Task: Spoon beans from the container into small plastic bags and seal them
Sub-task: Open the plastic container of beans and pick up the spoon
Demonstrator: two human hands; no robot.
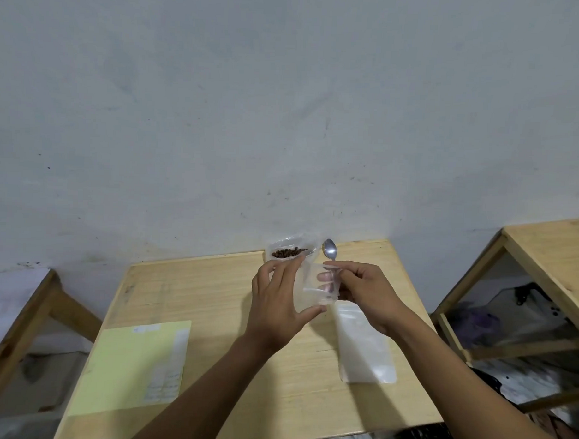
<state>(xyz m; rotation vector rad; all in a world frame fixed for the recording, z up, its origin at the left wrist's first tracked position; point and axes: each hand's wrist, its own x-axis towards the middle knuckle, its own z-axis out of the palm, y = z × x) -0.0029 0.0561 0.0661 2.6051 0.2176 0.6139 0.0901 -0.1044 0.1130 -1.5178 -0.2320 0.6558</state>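
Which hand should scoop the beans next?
Probably the right hand. It already holds the spoon while pinching the small bag, and the container of beans is just behind. The left hand supports the bag's other side and can steady it.

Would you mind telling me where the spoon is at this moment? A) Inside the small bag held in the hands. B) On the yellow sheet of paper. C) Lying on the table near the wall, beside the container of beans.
C: the spoon lies on the table at its far edge, just right of the container of beans, with neither hand on it.
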